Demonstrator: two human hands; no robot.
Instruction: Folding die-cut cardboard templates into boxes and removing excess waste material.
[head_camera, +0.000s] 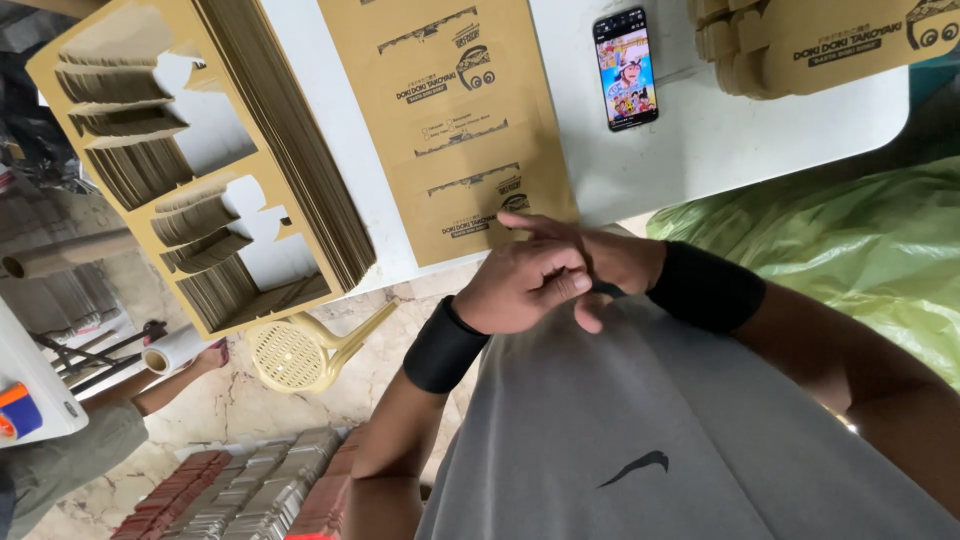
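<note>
Both hands meet empty just below the flat brown printed cardboard sheet (462, 120): left hand (520, 285) loosely curled over right hand (605, 262), whose extended fingers (530, 222) touch its near edge.

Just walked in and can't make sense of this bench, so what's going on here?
A person wearing black wristbands has both hands together in front of their grey shirt, just below the table edge. The left hand lies over the right hand, and neither holds anything. Nearest to them on the white table is a flat printed cardboard sheet. A tall stack of die-cut cardboard blanks sits to the left, a phone with a lit screen to the right, and more folded cardboard at the far corner.
</note>
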